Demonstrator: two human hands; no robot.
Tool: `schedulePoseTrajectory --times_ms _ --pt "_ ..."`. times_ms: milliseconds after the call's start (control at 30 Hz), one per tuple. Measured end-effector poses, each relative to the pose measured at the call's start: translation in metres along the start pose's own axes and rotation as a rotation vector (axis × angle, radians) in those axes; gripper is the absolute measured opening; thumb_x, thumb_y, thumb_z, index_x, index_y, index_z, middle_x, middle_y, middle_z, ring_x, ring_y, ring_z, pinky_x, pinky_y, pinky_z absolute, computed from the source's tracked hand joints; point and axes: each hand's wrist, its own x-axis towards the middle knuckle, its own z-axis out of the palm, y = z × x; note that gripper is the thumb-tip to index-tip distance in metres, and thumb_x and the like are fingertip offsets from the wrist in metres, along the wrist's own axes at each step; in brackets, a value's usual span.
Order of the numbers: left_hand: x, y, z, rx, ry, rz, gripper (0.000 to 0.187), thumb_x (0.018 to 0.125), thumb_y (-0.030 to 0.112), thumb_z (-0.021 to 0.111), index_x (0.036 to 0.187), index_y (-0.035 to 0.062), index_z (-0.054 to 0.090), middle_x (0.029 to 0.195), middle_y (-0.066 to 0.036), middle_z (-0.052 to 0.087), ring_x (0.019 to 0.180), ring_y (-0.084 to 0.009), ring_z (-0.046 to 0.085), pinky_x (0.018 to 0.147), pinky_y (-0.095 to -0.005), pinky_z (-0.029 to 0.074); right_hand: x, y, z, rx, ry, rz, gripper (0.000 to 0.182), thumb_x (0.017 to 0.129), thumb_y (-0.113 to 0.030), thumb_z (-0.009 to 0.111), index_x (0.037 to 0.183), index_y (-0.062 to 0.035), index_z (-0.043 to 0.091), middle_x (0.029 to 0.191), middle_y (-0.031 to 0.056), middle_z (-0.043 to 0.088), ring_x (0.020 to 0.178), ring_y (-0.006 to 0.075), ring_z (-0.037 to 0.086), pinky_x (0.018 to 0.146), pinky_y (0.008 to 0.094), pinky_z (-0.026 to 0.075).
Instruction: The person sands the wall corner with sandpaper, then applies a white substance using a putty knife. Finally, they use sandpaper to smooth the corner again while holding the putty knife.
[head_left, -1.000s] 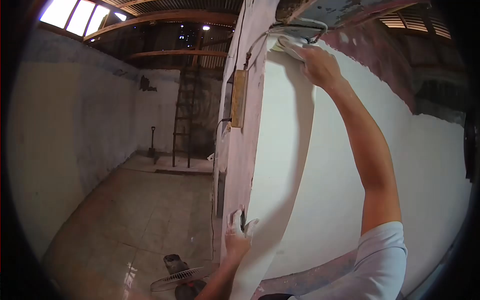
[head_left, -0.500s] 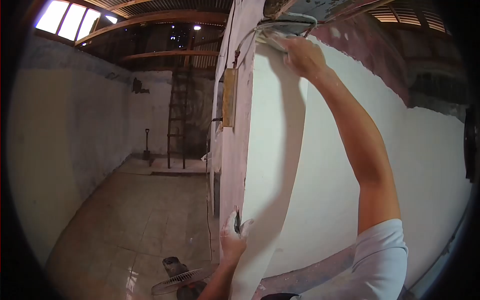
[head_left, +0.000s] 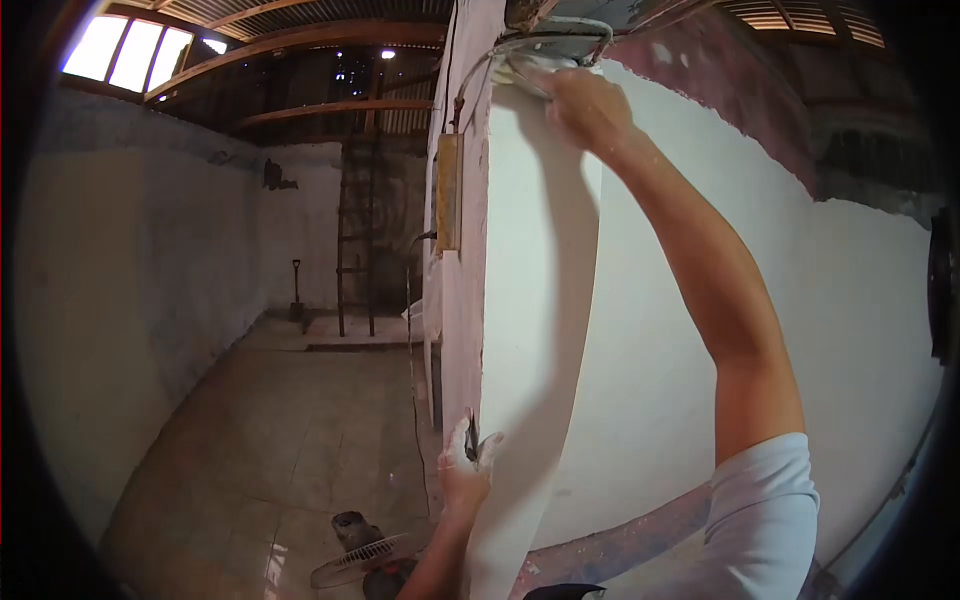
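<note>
High on the white wall panel (head_left: pixel 530 230), just below the ceiling edge, my right hand (head_left: pixel 590 108) is closed round a flat, pale scraper-like tool (head_left: pixel 524 72). The tool lies against the top of the wall near its corner; my fingers hide most of it. Lower down, my left hand (head_left: pixel 464 480) is by the wall's corner edge, with white smears on its fingers. A small dark object (head_left: pixel 472 438) shows between its thumb and fingers, too little of it to name. My right arm casts a long shadow down the panel.
Cables (head_left: pixel 560 38) loop above my right hand. A yellowish box (head_left: pixel 448 192) is fixed to the corner post. A fan (head_left: pixel 365 560) stands low beside my left forearm. Farther back are a ladder (head_left: pixel 356 240) and a shovel (head_left: pixel 296 290).
My view has shifted slightly, so the wall corner sits farther left. My right hand and its tool appear a little farther left and stay at the wall's top; both grips look unchanged.
</note>
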Motion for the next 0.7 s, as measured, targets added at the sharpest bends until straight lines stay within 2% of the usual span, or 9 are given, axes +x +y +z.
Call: schedulePoseTrajectory --times_ms 133,233,267,300,367,400,500,533,700 --pt "0.0 -0.009 0.005 0.031 0.077 0.132 0.056 0.09 0.018 0.08 0.134 -0.0098 0.058 0.116 -0.022 0.071 0.105 -0.0237 0.069 0.097 -0.035 0.051 -0.013 0.003 -0.009 -0.061 0.005 -0.066 0.062 0.093 -0.013 0.052 0.149 -0.0405 0.053 0.104 0.0161 0.075 0.091 0.0374 0.074 0.077 0.0491 0.06" --pt "-0.002 -0.002 0.003 -0.04 0.041 0.038 0.054 0.091 0.019 0.079 0.133 -0.0088 0.059 0.114 -0.021 0.072 0.102 -0.0231 0.07 0.095 -0.0347 0.052 -0.004 -0.001 0.001 -0.016 0.071 0.045 0.056 0.094 -0.014 0.051 0.145 -0.0359 0.057 0.098 0.0138 0.076 0.087 0.037 0.075 0.077 0.0521 0.058" --pt "-0.002 -0.01 0.007 0.017 0.062 0.035 0.053 0.091 0.019 0.079 0.132 -0.0079 0.06 0.115 -0.021 0.072 0.103 -0.0226 0.07 0.095 -0.0346 0.052 -0.002 -0.012 0.007 -0.133 -0.104 0.063 0.055 0.094 -0.015 0.051 0.145 -0.0355 0.058 0.099 0.0138 0.076 0.087 0.0368 0.075 0.076 0.0524 0.058" --pt "-0.003 -0.011 0.007 0.016 0.059 0.035 0.053 0.091 0.019 0.079 0.132 -0.0079 0.06 0.115 -0.021 0.072 0.103 -0.0226 0.07 0.095 -0.0346 0.052 -0.012 -0.014 0.009 -0.067 -0.012 0.018 0.054 0.095 -0.016 0.051 0.144 -0.035 0.059 0.099 0.0142 0.076 0.087 0.0364 0.075 0.076 0.0516 0.058" --pt "-0.002 -0.012 0.006 -0.005 0.027 -0.093 0.062 0.089 0.029 0.081 0.131 -0.011 0.061 0.127 -0.031 0.067 0.121 -0.0364 0.067 0.103 -0.04 0.05 -0.016 -0.003 0.0 -0.075 0.048 -0.022 0.053 0.095 -0.017 0.052 0.145 -0.0349 0.059 0.095 0.0151 0.076 0.087 0.0357 0.075 0.074 0.0501 0.059" --pt "-0.001 -0.012 0.005 0.012 0.063 0.048 0.06 0.089 0.028 0.081 0.13 -0.0109 0.062 0.126 -0.03 0.068 0.119 -0.036 0.068 0.102 -0.0397 0.051 -0.015 0.0 0.001 -0.019 0.093 0.006 0.05 0.095 -0.016 0.052 0.141 -0.0335 0.062 0.094 0.0148 0.076 0.086 0.036 0.075 0.072 0.0502 0.059" --pt "-0.004 -0.012 0.005 0.061 0.09 0.032 0.059 0.089 0.028 0.08 0.13 -0.0102 0.062 0.126 -0.029 0.068 0.119 -0.0351 0.068 0.101 -0.04 0.051 -0.003 -0.015 0.011 0.029 0.129 -0.009 0.031 0.094 -0.015 0.053 0.115 -0.0222 0.074 0.092 0.015 0.076 0.084 0.0368 0.075 0.07 0.0511 0.059" --pt "-0.004 0.005 0.002 -0.111 0.018 -0.069 0.058 0.09 0.027 0.08 0.131 -0.0095 0.062 0.127 -0.028 0.068 0.119 -0.0347 0.068 0.102 -0.0404 0.051 -0.004 -0.028 0.011 0.018 0.081 -0.023 0.035 0.093 -0.014 0.052 0.118 -0.0243 0.074 0.093 0.0151 0.076 0.084 0.0368 0.075 0.071 0.0506 0.059" --pt "-0.005 -0.01 0.001 0.04 0.077 0.048 0.056 0.09 0.028 0.079 0.129 -0.0084 0.063 0.125 -0.027 0.069 0.117 -0.0361 0.068 0.102 -0.0406 0.05 -0.024 0.013 0.009 0.119 0.079 0.172 0.05 0.095 -0.017 0.049 0.138 -0.0367 0.065 0.098 0.0153 0.076 0.087 0.0363 0.075 0.075 0.0486 0.059"
